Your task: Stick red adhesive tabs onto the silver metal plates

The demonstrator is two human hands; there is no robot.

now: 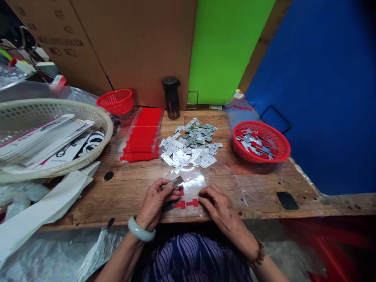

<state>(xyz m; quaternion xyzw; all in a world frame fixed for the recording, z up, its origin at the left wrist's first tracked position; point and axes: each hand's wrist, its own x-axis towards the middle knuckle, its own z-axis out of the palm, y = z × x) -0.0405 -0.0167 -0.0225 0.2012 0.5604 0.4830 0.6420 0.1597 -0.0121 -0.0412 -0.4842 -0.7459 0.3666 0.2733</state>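
My left hand (157,201) is closed in a pinch on a small silver metal plate (177,181), held just above the wooden table's front edge. My right hand (216,203) lies beside it with fingers curled, its fingertips touching a clear film sheet (192,182) that carries small red T-shaped stickers (186,203). Whether the right fingers grip anything is hidden. A heap of the same silver plates (190,147) lies on the table beyond both hands.
A red basket (261,141) with plates bearing red stickers sits at right. Red sticker sheets (142,137) in clear film lie left of the heap. A beige basket (55,137) of printed cards fills the left. A small red basket (116,101) and black cylinder (171,97) stand behind.
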